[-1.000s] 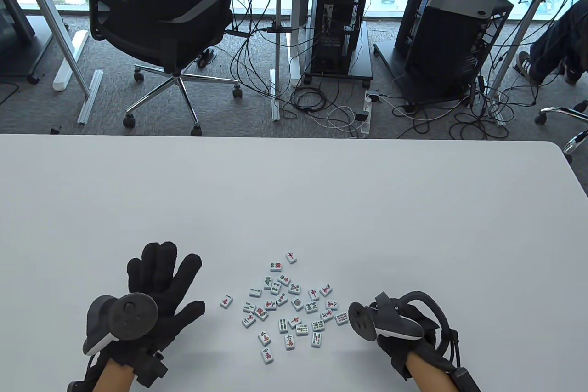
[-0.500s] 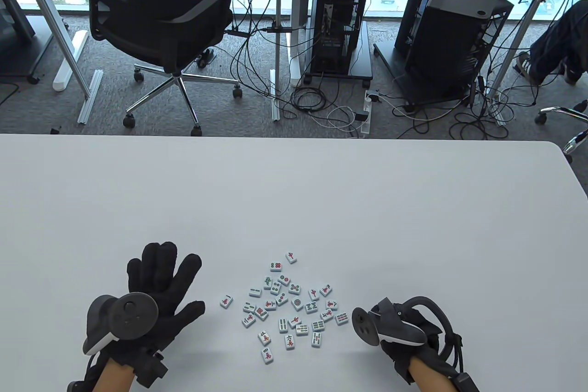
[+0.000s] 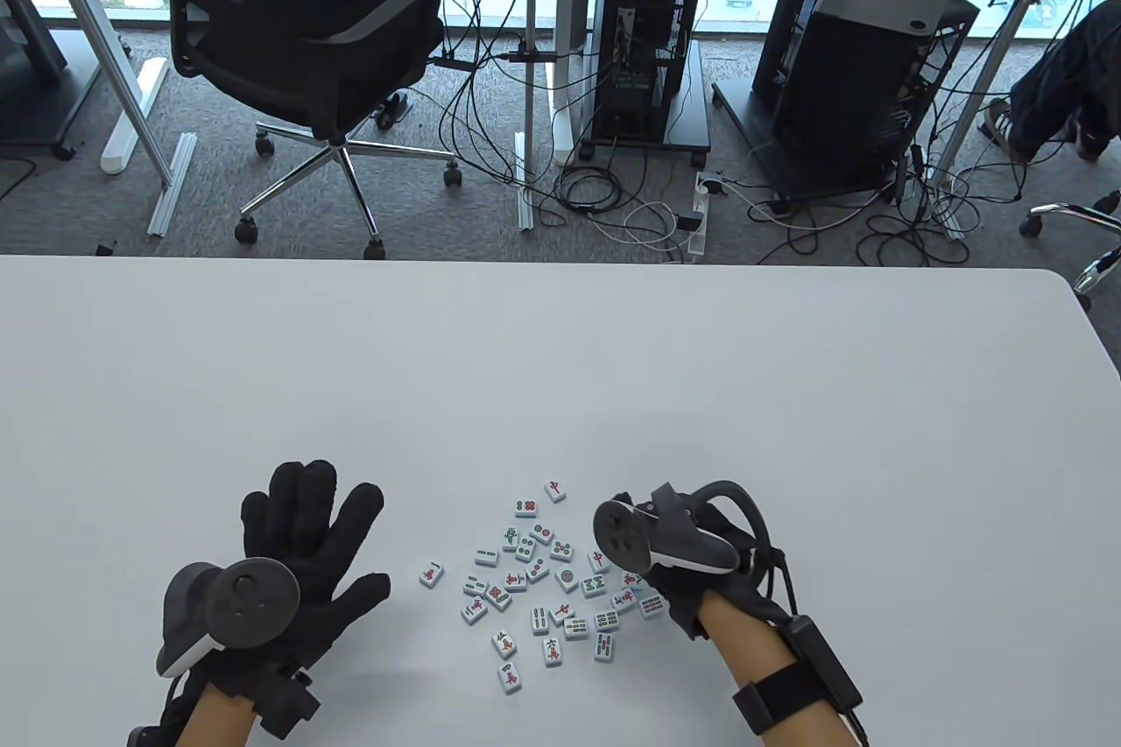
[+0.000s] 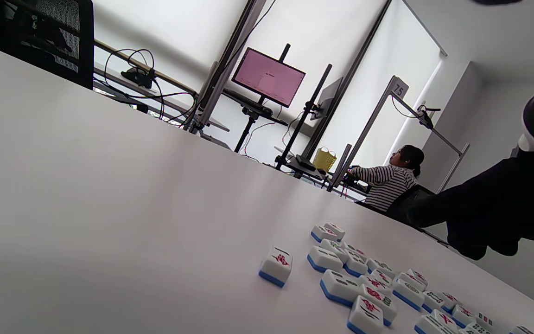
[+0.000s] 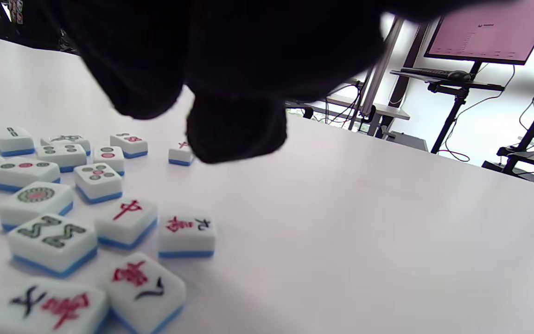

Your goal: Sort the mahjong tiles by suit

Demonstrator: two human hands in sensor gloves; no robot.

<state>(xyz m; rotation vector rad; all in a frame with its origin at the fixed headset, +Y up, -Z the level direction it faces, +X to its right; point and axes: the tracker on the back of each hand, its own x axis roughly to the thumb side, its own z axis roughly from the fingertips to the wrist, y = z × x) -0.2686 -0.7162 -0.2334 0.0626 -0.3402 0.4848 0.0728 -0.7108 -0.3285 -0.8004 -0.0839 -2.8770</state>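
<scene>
Several white, blue-backed mahjong tiles (image 3: pixel 552 581) lie face up in a loose cluster near the table's front edge. One tile (image 3: pixel 431 574) sits apart on the cluster's left, another (image 3: pixel 554 490) at its far end. My left hand (image 3: pixel 302 532) lies flat on the table left of the tiles, fingers spread, touching none. My right hand (image 3: pixel 679 589) hovers over the cluster's right side, its fingers hidden under the tracker (image 3: pixel 661 537). In the right wrist view the gloved fingertips (image 5: pixel 234 125) hang just above the tiles (image 5: pixel 126 221) and hold nothing.
The white table (image 3: pixel 560 379) stretches far beyond the tiles to its back edge. Past it stand an office chair (image 3: pixel 298 55), computer towers (image 3: pixel 644 55) and floor cables. A seated person (image 4: pixel 387 181) shows far off in the left wrist view.
My right hand has moved up and left from beside the cluster to over its right side. The left hand and the tiles have stayed put.
</scene>
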